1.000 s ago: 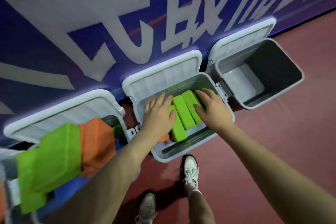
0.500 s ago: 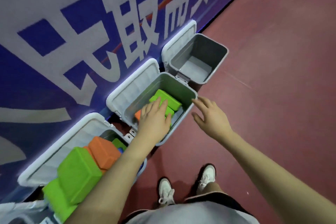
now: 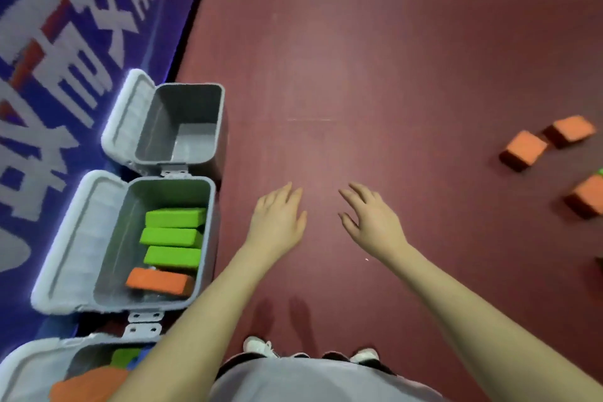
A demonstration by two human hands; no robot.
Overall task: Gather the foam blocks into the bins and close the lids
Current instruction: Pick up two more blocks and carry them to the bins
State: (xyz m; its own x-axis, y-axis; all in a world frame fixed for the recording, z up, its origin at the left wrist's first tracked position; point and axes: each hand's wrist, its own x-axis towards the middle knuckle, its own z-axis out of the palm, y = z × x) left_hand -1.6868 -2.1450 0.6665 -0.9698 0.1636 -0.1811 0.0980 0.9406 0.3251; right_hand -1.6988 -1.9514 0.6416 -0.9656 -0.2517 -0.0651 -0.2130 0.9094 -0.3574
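Hands hover empty above the red floor (image 3: 408, 42), left hand (image 3: 277, 219) and right hand (image 3: 372, 222) both with fingers spread. Three green blocks (image 3: 173, 236) and an orange block (image 3: 158, 281) lie in the middle bin (image 3: 208, 238), lid (image 3: 78, 245) up; more orange blocks (image 3: 525, 148) sit scattered well to the right.

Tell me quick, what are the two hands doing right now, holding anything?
Left hand: open, fingers relaxed, holding nothing, over the floor beside the middle bin.
Right hand: open, fingers spread, holding nothing.
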